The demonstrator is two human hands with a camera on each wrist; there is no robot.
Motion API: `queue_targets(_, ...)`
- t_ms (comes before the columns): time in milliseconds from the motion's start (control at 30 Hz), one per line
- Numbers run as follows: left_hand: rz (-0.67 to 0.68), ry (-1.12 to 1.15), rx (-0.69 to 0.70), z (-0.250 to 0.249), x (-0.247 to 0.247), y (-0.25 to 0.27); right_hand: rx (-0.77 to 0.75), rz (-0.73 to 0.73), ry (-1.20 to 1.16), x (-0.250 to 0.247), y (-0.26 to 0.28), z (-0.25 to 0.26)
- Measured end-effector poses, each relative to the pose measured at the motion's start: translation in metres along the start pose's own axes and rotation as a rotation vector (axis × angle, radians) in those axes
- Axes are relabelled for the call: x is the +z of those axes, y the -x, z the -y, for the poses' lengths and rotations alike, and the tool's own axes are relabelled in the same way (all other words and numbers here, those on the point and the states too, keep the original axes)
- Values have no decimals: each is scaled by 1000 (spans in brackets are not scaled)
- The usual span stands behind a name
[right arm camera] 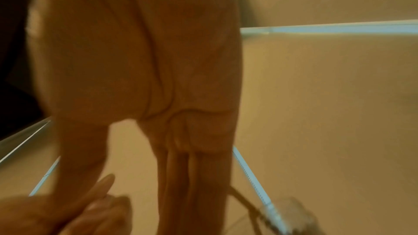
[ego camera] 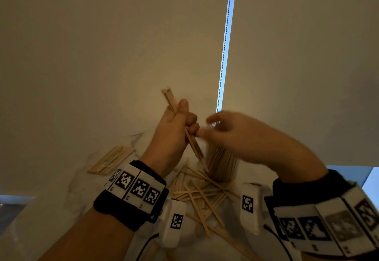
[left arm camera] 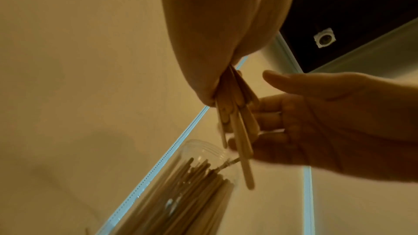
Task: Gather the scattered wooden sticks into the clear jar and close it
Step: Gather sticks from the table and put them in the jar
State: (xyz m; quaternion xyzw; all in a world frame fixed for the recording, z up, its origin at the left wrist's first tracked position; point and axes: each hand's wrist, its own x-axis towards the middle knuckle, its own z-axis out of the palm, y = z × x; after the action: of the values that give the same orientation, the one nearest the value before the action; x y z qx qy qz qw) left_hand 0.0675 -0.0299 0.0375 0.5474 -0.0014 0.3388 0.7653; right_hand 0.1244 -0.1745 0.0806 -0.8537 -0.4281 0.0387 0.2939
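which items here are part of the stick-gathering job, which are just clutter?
Job:
- left hand, grip on a bundle of sticks
- right hand, open, beside the bundle above the jar
- clear jar, no lid on, part filled with sticks
- loose sticks on the table

Lying about:
- flat stack of wooden sticks, far left
- blind's bead chain

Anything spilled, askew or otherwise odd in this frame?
Yes. Loose sticks lie criss-crossed on the table at the foot of the jar, which stands open and nearly full. The left hand holds a bundle of sticks beside it; the right hand is motion-blurred.
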Motion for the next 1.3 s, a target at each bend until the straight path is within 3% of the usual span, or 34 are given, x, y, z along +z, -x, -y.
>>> queue_targets(67, -57, 138, 32, 0, 2, 0, 20, 225, 105, 20, 0, 5)
queue_targets(100, -75, 168, 37, 1, 2, 0, 5, 241, 85, 30, -3, 7)
queue_targets(200, -89, 61, 26, 3, 0, 0, -12, 121, -59, 53, -14, 14)
queue_targets(300, 20, -55, -86, 2, -3, 1, -72, 38, 18, 62, -19, 15)
queue_targets(400, 45, -91, -148, -2, -5, 0, -128, 47, 99, 54, -17, 15)
queue_targets(467, -29, -47, -110, -10, -8, -3, -149, 143, 167, 44, -13, 15)
queue_targets(567, -240, 93, -48, -26, -20, -9, -42, 276, 164, 32, -5, 13)
queue_targets(633, -255, 90, -63, -30, -24, -9, -24, 288, 166, 32, -4, 14)
queue_targets(800, -78, -192, -133, -21, -13, -2, -42, 114, 267, 38, -10, 11)
queue_targets(900, -17, -566, -92, -22, -14, 0, 7, 57, 246, 36, -13, 4)
queue_targets(967, -26, -896, 19, -18, -19, 0, 20, 65, 226, 35, -12, 5)
queue_targets(1033, -99, -997, 68, -13, -25, -4, -6, 75, 195, 36, -10, 8)
queue_targets(1200, -185, -611, 63, -8, -26, -7, -98, 27, 257, 37, -5, 18)
queue_targets(1300, -189, -365, -92, -14, -20, -8, -27, -65, 207, 24, -5, 13)
